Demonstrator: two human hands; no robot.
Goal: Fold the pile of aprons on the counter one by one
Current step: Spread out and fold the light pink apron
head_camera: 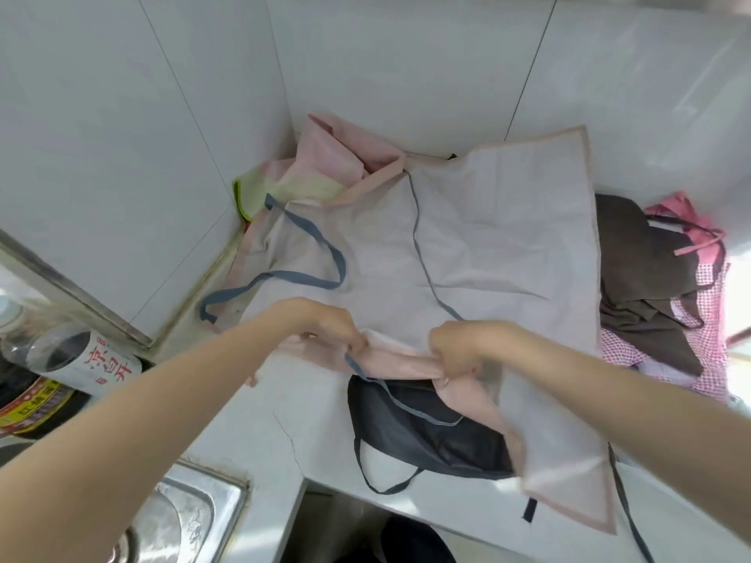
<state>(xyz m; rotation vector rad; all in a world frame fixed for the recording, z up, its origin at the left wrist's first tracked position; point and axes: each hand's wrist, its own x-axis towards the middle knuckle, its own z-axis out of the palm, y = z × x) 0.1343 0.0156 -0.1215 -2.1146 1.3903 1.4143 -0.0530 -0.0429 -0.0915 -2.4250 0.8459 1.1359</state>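
Clear bottle [69,355] white label: red characters, "京" and "开" legible; can [30,404] print unreadable.

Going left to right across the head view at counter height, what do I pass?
Bottle with red lettering → blue strap loop → left hand → right hand, both gripping the near edge of the pale pink apron → brown cloth → pink checked cloth.

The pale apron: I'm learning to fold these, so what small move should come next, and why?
Probably carry the gripped near edge away towards the wall. Both the left hand and right hand pinch the pale apron, which lies spread out, over a dark apron.
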